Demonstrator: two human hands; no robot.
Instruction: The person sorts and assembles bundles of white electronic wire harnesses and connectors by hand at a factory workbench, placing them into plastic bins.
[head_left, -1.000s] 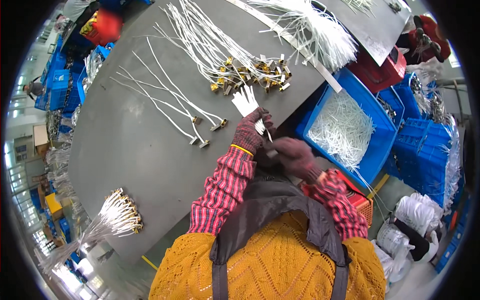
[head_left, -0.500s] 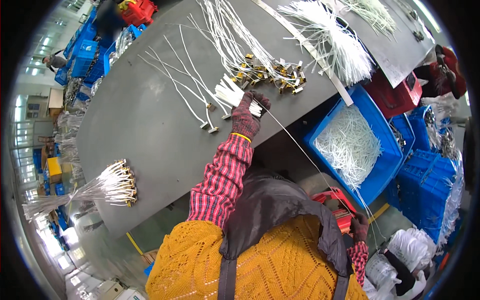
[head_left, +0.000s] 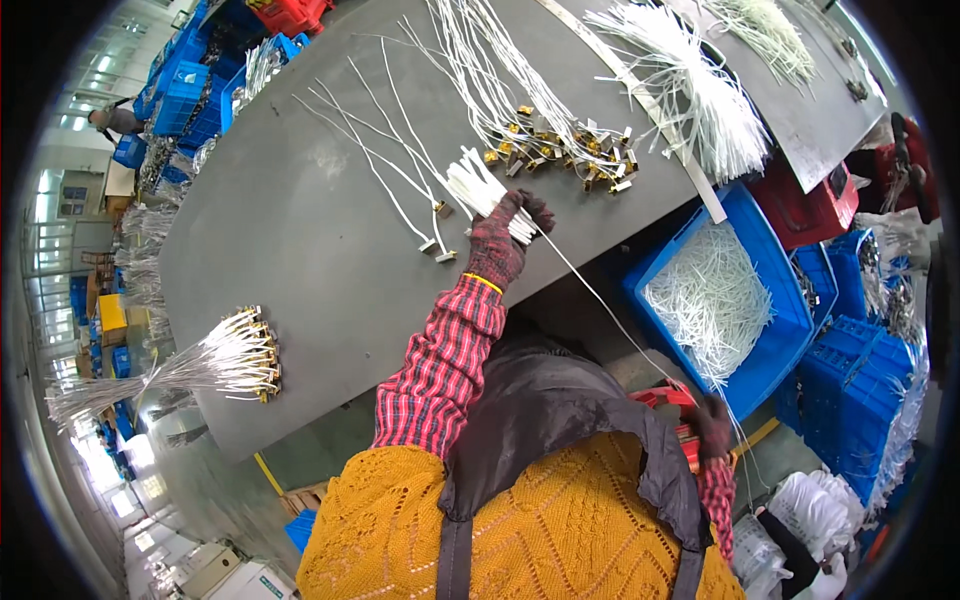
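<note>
In what looks like a holding step, calling next for a steady grip, the left hand (head_left: 508,238) has fingers wrapped round white tubes (head_left: 472,184) over the grey table (head_left: 260,240), a strand (head_left: 594,291) running toward the right hand (head_left: 713,430), whose fingers are unclear.

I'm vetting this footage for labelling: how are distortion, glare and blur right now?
Head view: the grey table looks bowed by fisheye distortion, corners black; head view, lower left: windows blown out white; head view: the right hand looks dark and soft, the left hand crisper.
</note>
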